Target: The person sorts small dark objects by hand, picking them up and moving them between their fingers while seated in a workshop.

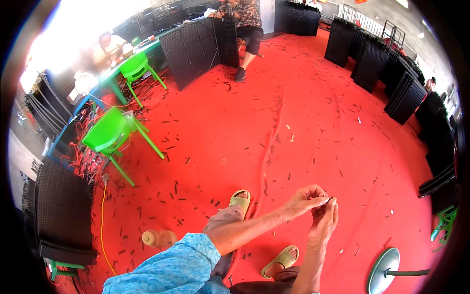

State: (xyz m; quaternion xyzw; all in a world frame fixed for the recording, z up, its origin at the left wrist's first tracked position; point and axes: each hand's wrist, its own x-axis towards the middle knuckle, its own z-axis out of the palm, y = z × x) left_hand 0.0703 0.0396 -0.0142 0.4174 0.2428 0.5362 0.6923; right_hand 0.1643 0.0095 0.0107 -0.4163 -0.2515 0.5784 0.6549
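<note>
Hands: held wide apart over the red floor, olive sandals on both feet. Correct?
Not wide apart: the head view shows the left hand and right hand close together. The red floor and olive sandals are as you say.

No readable lettering
No text, label, brand, number or sign can be read; the red piece at the upper edge is cut off, and any marking on the capped bottle is too small to tell.
</note>
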